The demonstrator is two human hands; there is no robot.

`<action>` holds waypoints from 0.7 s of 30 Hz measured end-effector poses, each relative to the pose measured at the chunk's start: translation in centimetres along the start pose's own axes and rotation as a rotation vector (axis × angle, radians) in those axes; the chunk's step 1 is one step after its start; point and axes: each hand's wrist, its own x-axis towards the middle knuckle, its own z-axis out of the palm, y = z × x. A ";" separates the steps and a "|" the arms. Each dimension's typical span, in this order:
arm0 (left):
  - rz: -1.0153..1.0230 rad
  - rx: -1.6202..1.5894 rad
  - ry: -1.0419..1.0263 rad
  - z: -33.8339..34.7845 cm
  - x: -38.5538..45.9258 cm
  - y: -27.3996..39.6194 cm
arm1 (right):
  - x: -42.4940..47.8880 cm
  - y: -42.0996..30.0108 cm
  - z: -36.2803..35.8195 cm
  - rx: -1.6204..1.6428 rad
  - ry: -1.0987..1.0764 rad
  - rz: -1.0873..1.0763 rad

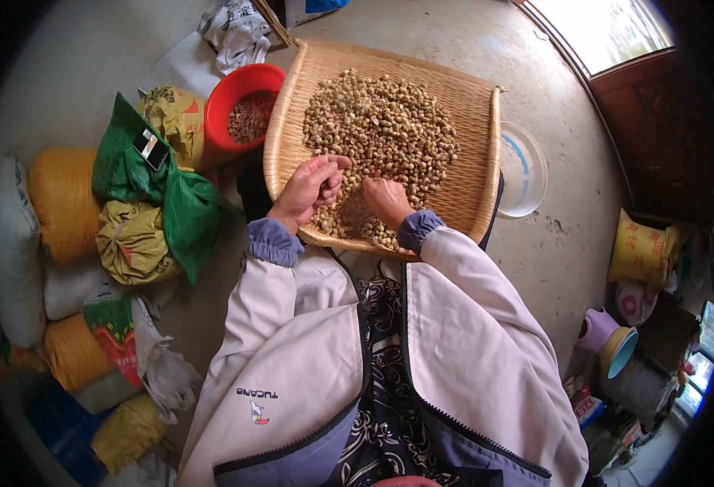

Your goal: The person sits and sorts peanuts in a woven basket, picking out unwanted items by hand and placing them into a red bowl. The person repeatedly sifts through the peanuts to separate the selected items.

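A wide woven wicker winnowing basket (475, 152) lies before me at lap height. Spread over its middle and near edge is a heap of small unshelled nuts, apparently peanuts (393, 122). My left hand (314, 185) is above the near left part of the heap, its index finger pointing right and the other fingers curled; whether anything is between them I cannot tell. To its right, my right hand (387, 199) is bent down at the near part of the nuts, its fingertips hidden under the hand. The two hands are apart.
A red plastic bucket (214, 112) with reddish-brown bits stands left of the basket. Several filled sacks, one green (192, 213), crowd the left side, with a phone (151, 148) on top. A translucent white tub (536, 176) is at the right. A wooden door (655, 122) stands far right.
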 end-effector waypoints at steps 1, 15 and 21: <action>-0.014 0.022 0.010 -0.1 0.2 -0.1 | 0.1 -0.1 0.0 -0.002 -0.023 0.011; 0.167 1.480 0.264 -1.3 7.1 -6.9 | -3.4 5.5 -11.7 2.087 -0.100 0.394; 0.031 1.782 0.203 0.1 7.5 -9.2 | -3.9 5.1 -11.9 1.927 -0.074 0.449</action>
